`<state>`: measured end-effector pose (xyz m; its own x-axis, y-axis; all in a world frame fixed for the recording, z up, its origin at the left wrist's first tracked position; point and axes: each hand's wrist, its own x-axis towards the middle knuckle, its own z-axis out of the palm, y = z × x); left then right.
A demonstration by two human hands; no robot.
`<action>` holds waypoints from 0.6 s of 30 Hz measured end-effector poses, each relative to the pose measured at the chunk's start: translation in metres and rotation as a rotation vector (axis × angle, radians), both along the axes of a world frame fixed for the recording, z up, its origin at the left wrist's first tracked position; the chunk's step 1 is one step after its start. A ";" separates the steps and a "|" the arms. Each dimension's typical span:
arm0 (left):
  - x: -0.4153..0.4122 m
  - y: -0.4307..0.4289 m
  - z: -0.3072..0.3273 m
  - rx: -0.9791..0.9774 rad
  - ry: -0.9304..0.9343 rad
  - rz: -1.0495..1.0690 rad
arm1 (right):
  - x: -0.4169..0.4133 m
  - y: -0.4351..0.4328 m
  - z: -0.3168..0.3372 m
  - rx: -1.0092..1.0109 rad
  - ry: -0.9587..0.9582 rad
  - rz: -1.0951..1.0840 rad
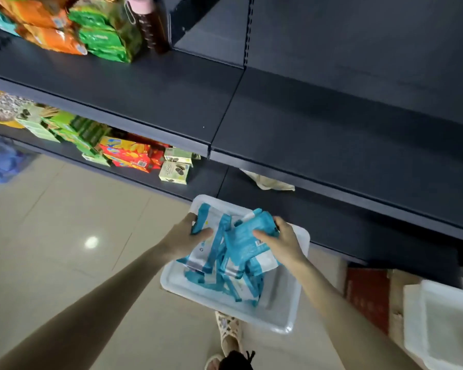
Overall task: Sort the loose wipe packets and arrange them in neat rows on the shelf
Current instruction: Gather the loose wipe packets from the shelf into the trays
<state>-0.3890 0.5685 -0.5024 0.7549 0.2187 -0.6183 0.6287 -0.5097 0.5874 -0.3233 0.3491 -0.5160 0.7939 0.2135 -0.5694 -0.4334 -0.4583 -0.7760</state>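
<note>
In a white rectangular plastic tray below a dark metal shelf, loose teal-and-white foil wipe packets lie heaped; the left hand curls round one edge packet while the right hand clasps a gathered bunch, seemingly collecting them for shelving.

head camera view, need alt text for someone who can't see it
Seen from above, a person's left hand and right hand each grip blue-and-white wipe packets from a jumbled pile in a white tray. Ahead stands a dark shelf with colourful snack packs at its left end.
</note>
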 end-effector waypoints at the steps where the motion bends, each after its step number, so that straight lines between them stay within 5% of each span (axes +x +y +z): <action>1: 0.006 0.000 -0.018 -0.002 0.031 -0.004 | 0.004 0.002 -0.018 -0.018 0.022 -0.014; 11: 0.052 0.019 -0.159 -0.074 0.201 -0.043 | 0.023 0.020 -0.154 -0.176 0.146 -0.189; 18: 0.064 0.035 -0.220 -0.140 0.179 0.016 | 0.015 0.035 -0.207 -0.334 0.115 -0.109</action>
